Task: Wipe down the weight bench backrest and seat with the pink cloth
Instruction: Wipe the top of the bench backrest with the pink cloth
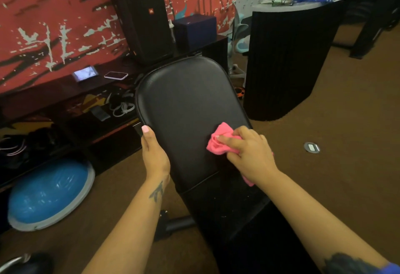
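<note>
The right hand (249,150) is pressing the bunched pink cloth (218,141) onto the backrest (186,100), near its right edge, fingers curled round it. The left hand (153,150) is gripping the left edge. A loose cloth tail risks slipping off; the seat (218,204) may get skipped.

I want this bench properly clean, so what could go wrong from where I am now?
The pink cloth is bunched up under the right hand, so each pass probably covers little and may leave streaks on the backrest. The seat shows pale specks and could get skipped. The left hand on the backrest edge may leave fingerprints.
</note>
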The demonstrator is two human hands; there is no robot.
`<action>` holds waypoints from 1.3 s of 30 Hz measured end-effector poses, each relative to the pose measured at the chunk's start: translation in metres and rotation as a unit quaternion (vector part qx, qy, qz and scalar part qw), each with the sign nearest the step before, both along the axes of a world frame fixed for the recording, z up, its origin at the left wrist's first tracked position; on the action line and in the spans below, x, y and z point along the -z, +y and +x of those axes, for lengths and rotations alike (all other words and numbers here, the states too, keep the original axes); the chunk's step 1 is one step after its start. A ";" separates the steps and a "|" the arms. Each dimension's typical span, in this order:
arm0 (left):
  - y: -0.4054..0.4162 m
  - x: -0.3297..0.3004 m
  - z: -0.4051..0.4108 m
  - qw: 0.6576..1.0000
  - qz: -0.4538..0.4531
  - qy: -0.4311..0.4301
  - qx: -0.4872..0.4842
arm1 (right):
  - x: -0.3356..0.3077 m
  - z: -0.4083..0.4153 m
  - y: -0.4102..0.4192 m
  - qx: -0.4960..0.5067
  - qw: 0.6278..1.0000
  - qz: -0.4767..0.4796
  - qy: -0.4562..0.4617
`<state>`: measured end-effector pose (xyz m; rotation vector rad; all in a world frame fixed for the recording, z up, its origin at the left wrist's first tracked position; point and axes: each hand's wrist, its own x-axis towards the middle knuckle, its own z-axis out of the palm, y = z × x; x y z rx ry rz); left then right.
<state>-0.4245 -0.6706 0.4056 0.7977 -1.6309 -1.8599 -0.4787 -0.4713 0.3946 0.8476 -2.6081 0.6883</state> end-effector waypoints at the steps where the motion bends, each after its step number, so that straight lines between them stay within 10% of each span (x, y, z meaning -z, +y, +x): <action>1: -0.001 0.001 0.000 1.000 0.000 0.000 -0.001 | 0.002 0.005 0.000 -0.022 1.000 0.009 0.001; 39: -0.008 0.014 -0.007 0.998 0.008 -0.033 -0.045 | 0.017 -0.037 0.042 0.097 0.989 -0.065 -0.089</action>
